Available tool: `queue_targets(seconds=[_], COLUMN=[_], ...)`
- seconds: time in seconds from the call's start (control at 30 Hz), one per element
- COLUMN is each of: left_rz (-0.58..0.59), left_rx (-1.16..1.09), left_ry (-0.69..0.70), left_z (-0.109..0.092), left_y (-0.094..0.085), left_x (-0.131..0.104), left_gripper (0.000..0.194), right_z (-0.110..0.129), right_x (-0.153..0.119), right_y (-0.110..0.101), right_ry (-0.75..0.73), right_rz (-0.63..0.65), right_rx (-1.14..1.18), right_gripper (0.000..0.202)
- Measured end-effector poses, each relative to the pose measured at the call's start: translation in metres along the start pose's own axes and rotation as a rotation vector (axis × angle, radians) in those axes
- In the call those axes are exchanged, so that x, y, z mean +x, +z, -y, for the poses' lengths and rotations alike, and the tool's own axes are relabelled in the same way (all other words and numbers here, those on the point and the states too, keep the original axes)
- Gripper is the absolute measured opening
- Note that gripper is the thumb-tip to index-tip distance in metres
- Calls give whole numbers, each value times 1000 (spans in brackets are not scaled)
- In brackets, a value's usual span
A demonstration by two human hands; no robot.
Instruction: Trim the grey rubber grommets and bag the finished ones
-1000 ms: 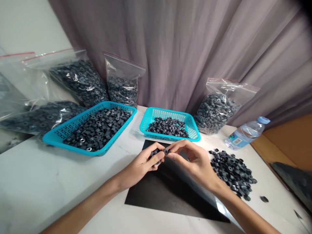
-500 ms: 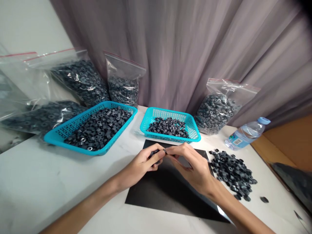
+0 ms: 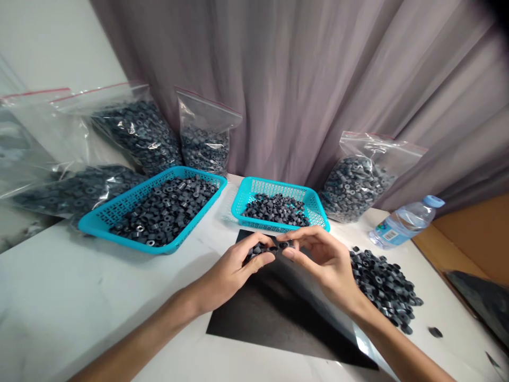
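Note:
My left hand (image 3: 238,265) is curled around several small black ring-shaped pieces (image 3: 259,250), with one dark piece showing near its thumb and fingertip. Just to the right, my right hand (image 3: 322,260) has a black ring (image 3: 283,245) at its thumb and fingertips. A narrow gap separates the fingertips of the two hands. Both are above a black mat (image 3: 270,318) on the white table. Beyond them stands a small blue basket (image 3: 324,220) partly filled with the same pieces. A loose pile of pieces (image 3: 384,286) lies right of my right hand, partly hidden by it.
A larger blue basket (image 3: 93,225) full of pieces stands at left. Zip bags of pieces (image 3: 139,132) lean behind it, and another zip bag (image 3: 353,185) sits at back right. A water bottle (image 3: 403,223) lies tilted nearby. One stray piece (image 3: 435,332) rests near the pile.
My fingertips have moved apart; the right hand has opened wider with a ring at its tips. More pieces show in my left hand. The view has shifted slightly.

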State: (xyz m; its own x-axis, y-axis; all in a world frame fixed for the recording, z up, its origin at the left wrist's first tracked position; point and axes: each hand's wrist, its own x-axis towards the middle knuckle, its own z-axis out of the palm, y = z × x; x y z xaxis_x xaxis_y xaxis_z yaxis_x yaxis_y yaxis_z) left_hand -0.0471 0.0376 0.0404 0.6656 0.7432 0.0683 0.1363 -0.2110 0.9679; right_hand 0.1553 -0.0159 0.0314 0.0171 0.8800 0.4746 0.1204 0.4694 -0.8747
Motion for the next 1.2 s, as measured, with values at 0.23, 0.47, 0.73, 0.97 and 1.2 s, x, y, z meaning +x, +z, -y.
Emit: queue_targets(seconds=[0.23,0.47,0.73,0.97,1.2], left_rz=[129,67,-3,-30,-18], left_rx=[-391,-840,-886,-1001,-836], left_ry=[-152,-228,-279,-322,-230], left_z=[-1,7,9,18,9], left_y=[7,21,25,30,26], left_x=[-2,-2,1,0,-1], left_gripper=[26,18,24,17,16], right_z=[2,10,6,9,12], right_x=[-4,-3,0,1,-1], right_y=[5,12,10,8,8], right_ry=[-7,-87,-42,-34,-3], right_rz=[79,188,204,187,177], right_rx=[-166,-433,-429,-386,-191], right_gripper=[17,27,42,27,21])
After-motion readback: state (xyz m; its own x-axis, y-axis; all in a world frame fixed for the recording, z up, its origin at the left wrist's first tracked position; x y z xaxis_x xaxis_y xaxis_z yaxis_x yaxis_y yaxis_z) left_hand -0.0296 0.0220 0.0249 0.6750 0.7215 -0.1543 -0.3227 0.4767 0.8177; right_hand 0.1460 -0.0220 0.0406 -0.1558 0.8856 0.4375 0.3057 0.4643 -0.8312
